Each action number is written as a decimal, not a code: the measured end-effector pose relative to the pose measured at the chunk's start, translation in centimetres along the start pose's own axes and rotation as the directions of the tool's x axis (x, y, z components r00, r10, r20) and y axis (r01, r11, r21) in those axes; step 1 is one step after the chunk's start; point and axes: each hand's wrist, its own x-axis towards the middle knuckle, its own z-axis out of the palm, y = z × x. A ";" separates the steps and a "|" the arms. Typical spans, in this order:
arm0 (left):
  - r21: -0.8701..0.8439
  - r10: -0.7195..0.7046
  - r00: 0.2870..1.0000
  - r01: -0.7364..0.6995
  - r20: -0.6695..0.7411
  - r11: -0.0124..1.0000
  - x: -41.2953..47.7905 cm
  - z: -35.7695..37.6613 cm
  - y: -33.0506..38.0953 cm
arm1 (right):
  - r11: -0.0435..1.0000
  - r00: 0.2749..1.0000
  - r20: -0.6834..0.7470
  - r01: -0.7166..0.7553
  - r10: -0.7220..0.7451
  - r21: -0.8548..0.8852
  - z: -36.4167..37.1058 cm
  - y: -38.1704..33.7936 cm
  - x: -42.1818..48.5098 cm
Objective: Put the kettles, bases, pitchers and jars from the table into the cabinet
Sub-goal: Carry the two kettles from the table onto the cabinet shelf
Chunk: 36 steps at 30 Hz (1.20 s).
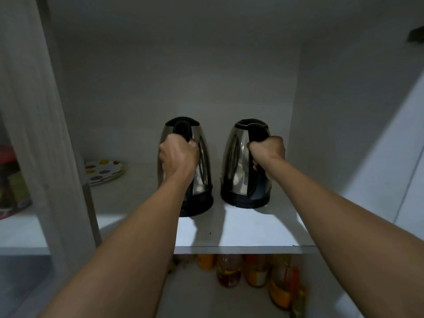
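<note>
Steel kettles [202, 166] [236, 166] stand on cabinet shelf [241, 228], hands [177, 154] [268, 150] gripping handles.

text: none I can read | bottles [254, 270] under my shelf: labels blurred to orange and yellow patches | kettles [243, 161]: no brand or marking I can make out

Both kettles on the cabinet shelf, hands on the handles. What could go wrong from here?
1. The left kettle and right kettle stand close together; sliding either one could knock them together.
2. The left hand and right hand grip the handles; a careless release might tip a kettle.
3. Both sit toward the shelf middle, possibly crowding space for later items.
</note>
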 end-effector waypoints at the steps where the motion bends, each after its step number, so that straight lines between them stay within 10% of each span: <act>1: -0.017 -0.005 1.000 0.005 -0.015 1.000 -0.6 -0.3 -0.3 | 1.000 1.000 0.010 0.005 -0.005 0.007 -0.3 0.0 -0.5; 21: -0.105 -0.151 0.978 0.166 0.142 0.980 -6.8 0.9 -9.2 | 0.993 0.962 -0.262 -0.099 0.080 -0.058 1.1 4.6 -8.3; 36: -0.158 -0.009 0.973 0.047 0.232 0.986 -1.5 7.3 -10.8 | 0.983 0.940 -0.330 -0.136 0.088 -0.124 5.3 10.8 -5.3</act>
